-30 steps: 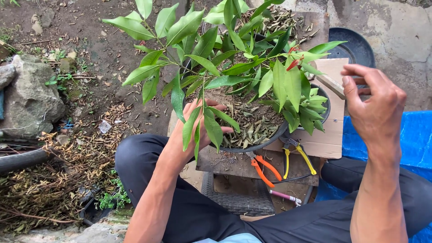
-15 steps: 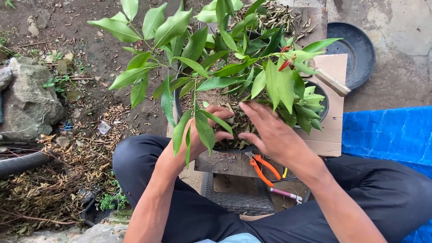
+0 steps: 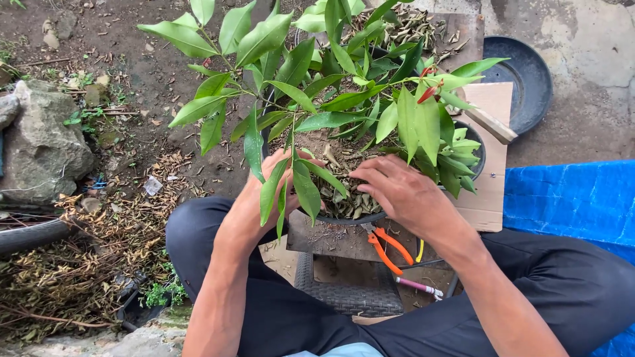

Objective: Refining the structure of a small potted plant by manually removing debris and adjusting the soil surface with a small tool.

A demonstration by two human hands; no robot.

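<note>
A dark round pot (image 3: 477,151) holds a leafy green plant (image 3: 344,99), and dry leaves (image 3: 340,201) cover its soil. The pot stands on a board in front of my crossed legs. My left hand (image 3: 261,195) rests at the pot's near-left rim. Its fingers lie on the soil and are partly hidden by hanging green leaves. My right hand (image 3: 400,192) is over the near side of the pot, under the foliage. Its fingers and thumb curl into the dry leaves.
Orange-handled pliers (image 3: 389,248), a yellow-handled tool (image 3: 421,250) and a pink-handled tool (image 3: 421,288) lie by my knees. A cardboard sheet (image 3: 488,201) lies under the pot, a dark saucer (image 3: 527,76) behind it. A blue tarp (image 3: 569,198) is at right, a rock (image 3: 43,149) at left.
My right hand came down from the raised position at right into the pot, lay flat on the dry leaves, and has now curled its fingers. My left hand has barely moved.
</note>
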